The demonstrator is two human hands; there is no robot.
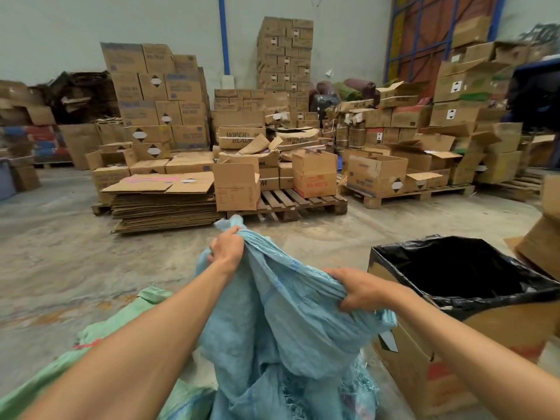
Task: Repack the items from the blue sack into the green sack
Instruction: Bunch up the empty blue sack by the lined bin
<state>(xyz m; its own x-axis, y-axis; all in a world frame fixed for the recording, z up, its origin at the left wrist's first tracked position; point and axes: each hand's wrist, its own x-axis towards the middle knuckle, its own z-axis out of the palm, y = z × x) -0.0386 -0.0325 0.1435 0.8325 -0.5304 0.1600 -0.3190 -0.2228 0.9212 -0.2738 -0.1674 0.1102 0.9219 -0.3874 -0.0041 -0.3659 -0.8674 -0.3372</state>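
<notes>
- A warehouse floor point(60, 253) with pallets of stacked cardboard boxes point(157, 116) behind.
- A cardboard box lined with a black bag point(460, 268) stands just right of the person.
- The blue sack point(288, 328) hangs bunched in front of the person; its contents are hidden.
- The green sack point(100, 338) lies on the floor at lower left, touching the blue one.
- The left hand point(227, 248) is closed around gathered blue fabric, farther out.
- The right hand point(360, 287) is clenched on another fold, nearer.
- Advice: keep both grips firm and aim the blue sack's opening squarely over the green sack's mouth before tipping.
</notes>
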